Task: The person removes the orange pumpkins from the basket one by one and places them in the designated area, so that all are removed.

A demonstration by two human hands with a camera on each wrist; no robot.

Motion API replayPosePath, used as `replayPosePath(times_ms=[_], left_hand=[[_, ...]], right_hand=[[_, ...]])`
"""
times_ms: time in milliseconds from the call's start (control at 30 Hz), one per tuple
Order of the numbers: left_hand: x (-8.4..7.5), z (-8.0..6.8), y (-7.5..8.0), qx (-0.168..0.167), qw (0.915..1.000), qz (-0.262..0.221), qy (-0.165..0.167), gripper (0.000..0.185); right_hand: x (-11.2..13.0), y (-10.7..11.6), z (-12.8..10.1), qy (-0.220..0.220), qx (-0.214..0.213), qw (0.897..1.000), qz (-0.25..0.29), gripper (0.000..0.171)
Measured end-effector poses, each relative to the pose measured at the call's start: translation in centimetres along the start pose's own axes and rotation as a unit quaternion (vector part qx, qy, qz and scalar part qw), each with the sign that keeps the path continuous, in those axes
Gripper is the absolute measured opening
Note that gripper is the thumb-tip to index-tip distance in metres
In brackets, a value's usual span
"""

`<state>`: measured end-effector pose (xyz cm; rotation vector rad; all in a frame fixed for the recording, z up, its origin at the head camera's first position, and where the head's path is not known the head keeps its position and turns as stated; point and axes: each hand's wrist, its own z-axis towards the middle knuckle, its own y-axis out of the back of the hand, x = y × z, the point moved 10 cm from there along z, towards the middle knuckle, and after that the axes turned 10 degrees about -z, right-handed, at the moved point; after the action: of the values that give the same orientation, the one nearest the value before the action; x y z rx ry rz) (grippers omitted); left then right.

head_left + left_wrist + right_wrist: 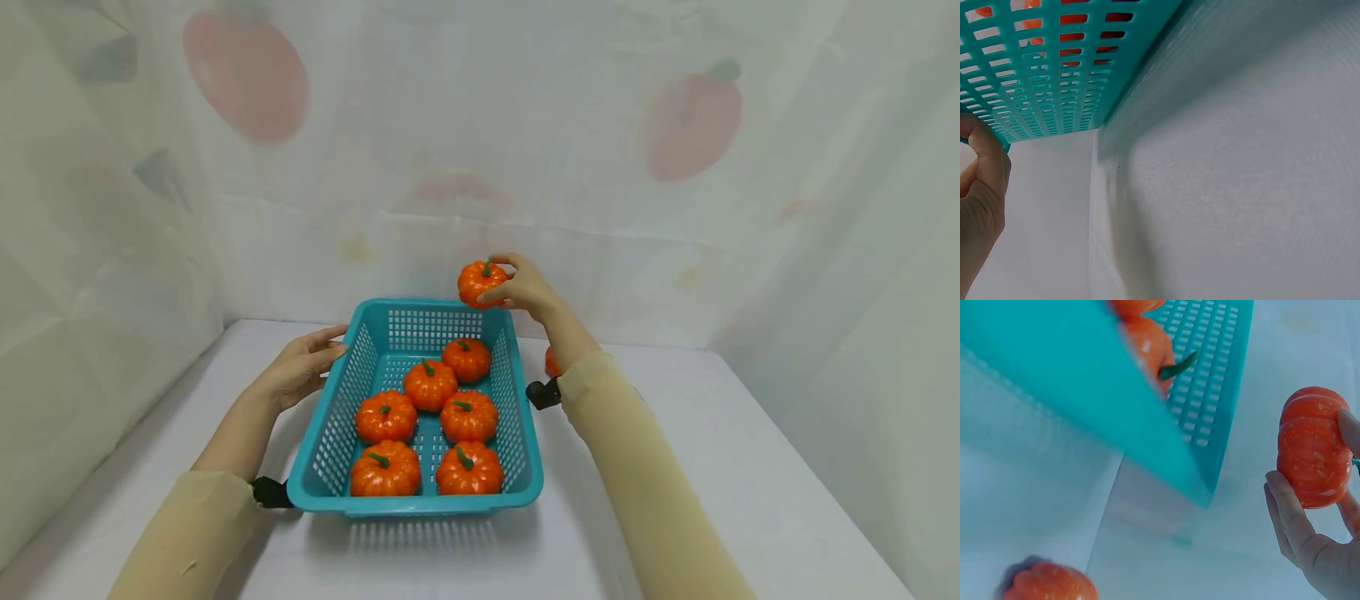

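Observation:
A teal plastic basket (333, 450) sits on the white table and holds several small orange pumpkins (429, 385). My right hand (517, 288) holds another orange pumpkin (481, 282) in the air above the basket's far right corner; the right wrist view shows the fingers (1288, 512) curled round this pumpkin (1313, 447) beside the basket's wall (1207, 394). My left hand (300, 367) rests with straight fingers against the basket's left side, and in the left wrist view a fingertip (985, 150) touches the perforated wall (1054, 69).
One more orange pumpkin (551, 362) lies on the table right of the basket, half hidden by my right forearm; it shows at the bottom of the right wrist view (1050, 582). White sheeting with faint fruit prints closes in the back and sides.

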<state>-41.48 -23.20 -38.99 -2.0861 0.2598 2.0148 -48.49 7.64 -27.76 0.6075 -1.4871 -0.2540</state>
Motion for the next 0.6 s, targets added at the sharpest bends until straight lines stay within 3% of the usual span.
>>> replayPosePath(times_ms=[600], left_hand=[[-0.5,-0.4,-0.3,0.004,1.0000,-0.003,-0.005,0.069]], right_hand=[[-5.7,5.4,-1.0,-0.033,-0.032,0.999,-0.010,0.081]])
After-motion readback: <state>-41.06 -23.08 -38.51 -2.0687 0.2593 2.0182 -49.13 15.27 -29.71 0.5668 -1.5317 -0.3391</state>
